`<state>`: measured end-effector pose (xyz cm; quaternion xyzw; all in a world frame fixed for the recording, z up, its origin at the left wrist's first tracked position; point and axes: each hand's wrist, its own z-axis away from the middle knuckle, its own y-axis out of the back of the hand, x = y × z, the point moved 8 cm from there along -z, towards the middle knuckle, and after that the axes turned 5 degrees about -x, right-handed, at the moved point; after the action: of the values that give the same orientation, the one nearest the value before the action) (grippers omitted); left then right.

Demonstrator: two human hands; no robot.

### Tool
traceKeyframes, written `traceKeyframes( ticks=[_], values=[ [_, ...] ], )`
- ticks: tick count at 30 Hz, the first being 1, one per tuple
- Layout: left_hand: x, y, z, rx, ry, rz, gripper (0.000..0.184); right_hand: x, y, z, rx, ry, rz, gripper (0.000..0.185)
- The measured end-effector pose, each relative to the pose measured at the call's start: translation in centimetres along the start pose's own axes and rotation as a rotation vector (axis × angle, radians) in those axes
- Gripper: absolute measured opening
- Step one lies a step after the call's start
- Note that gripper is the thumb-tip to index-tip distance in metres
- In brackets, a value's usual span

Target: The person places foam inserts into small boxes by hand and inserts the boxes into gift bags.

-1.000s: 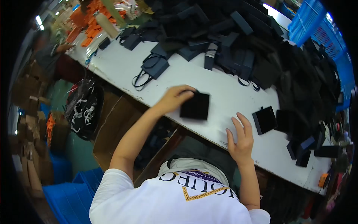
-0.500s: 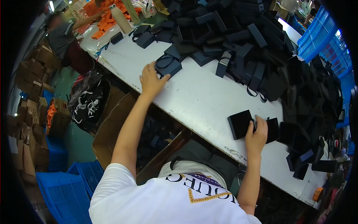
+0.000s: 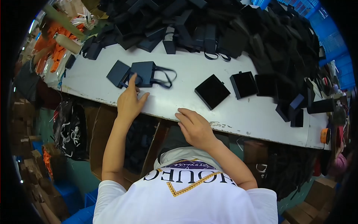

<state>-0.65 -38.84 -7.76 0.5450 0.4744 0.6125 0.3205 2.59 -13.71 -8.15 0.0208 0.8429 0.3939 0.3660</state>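
Note:
My left hand (image 3: 129, 100) reaches to two navy boxes, its index finger at the lower edge and its thumb spread away. The nearer one, a navy box with ribbon loops (image 3: 142, 71), has its dark ribbon (image 3: 164, 77) trailing to the right. Against its left side lies another navy box (image 3: 118, 73), partly overlapped. My right hand (image 3: 195, 127) hovers by the table's front edge, fingers stretched and nothing in them. Beyond it rests an open black box tray (image 3: 212, 92), set cornerwise, with a second open black tray (image 3: 244, 85) to its right.
A big heap of dark boxes (image 3: 179, 18) covers the back of the white table (image 3: 179, 100) and runs down the right side. A bottle (image 3: 68, 43) and orange boxes (image 3: 56, 56) are at far left. Blue crates (image 3: 332, 41) stand at back right.
My right hand has let go of the black tray and moved left to the table edge. The ribboned navy box has turned, its loops now pointing right. The camera view has swung.

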Motion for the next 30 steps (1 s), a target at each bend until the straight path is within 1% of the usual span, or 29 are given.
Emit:
traceKeyframes(
  ticks=[1, 4, 5, 8, 9, 12, 15, 18, 19, 22, 23, 26, 27, 28, 30],
  values=[
    [0.6, 0.3, 0.3, 0.047, -0.023, -0.003, 0.069, 0.1, 0.0, 0.0, -0.003, -0.005, -0.006, 0.033],
    [0.9, 0.8, -1.1, 0.068, -0.135, -0.077, 0.067, 0.7, 0.3, 0.3, 0.015, -0.018, -0.009, 0.032],
    [0.1, 0.1, -1.6, 0.109, -0.211, -0.199, 0.064, 0.9, 0.5, 0.3, 0.028, -0.021, -0.007, 0.031],
    [-1.3, 0.2, -3.0, 0.051, -0.131, -0.077, 0.065, 1.6, 1.0, 1.1, 0.058, -0.073, -0.024, 0.031],
    [-2.3, -0.5, -3.5, -0.051, -0.044, -0.051, 0.068, 1.6, 0.9, 1.4, 0.061, -0.080, -0.030, 0.031],
    [0.8, 1.2, -2.0, 0.326, -0.286, -0.306, 0.080, 1.6, 1.0, 1.9, 0.074, -0.092, -0.036, 0.030],
    [2.9, 0.7, -2.6, 0.198, -0.348, -0.228, 0.097, 1.2, 1.3, 2.0, 0.099, -0.077, -0.013, 0.029],
    [3.6, -1.2, -5.0, -0.083, -0.264, -0.455, 0.108, 1.3, 2.1, 1.9, 0.131, -0.060, 0.036, 0.029],
    [3.2, -1.8, -6.1, -0.110, -0.265, -0.415, 0.110, 1.2, 2.5, 1.9, 0.142, -0.060, 0.053, 0.029],
    [3.6, -1.6, -8.6, -0.221, -0.202, -0.300, 0.109, 1.0, 4.1, 2.0, 0.204, -0.058, 0.138, 0.029],
    [4.6, -1.4, -8.6, -0.199, -0.228, -0.314, 0.110, 1.0, 4.7, 2.2, 0.232, -0.063, 0.174, 0.029],
    [9.2, -1.4, -5.9, -0.149, -0.416, -0.184, 0.109, 1.3, 6.4, 3.4, 0.311, -0.096, 0.223, 0.030],
    [10.7, -1.7, -4.6, -0.116, -0.519, -0.138, 0.109, 1.3, 6.5, 3.7, 0.314, -0.091, 0.208, 0.029],
    [12.1, -1.9, -3.1, -0.145, -0.576, -0.044, 0.105, 1.2, 6.5, 4.0, 0.313, -0.086, 0.189, 0.029],
    [13.4, -3.7, -0.5, -0.256, -0.563, 0.047, 0.093, 0.8, 5.8, 4.5, 0.271, -0.066, 0.149, 0.028]
  ],
)
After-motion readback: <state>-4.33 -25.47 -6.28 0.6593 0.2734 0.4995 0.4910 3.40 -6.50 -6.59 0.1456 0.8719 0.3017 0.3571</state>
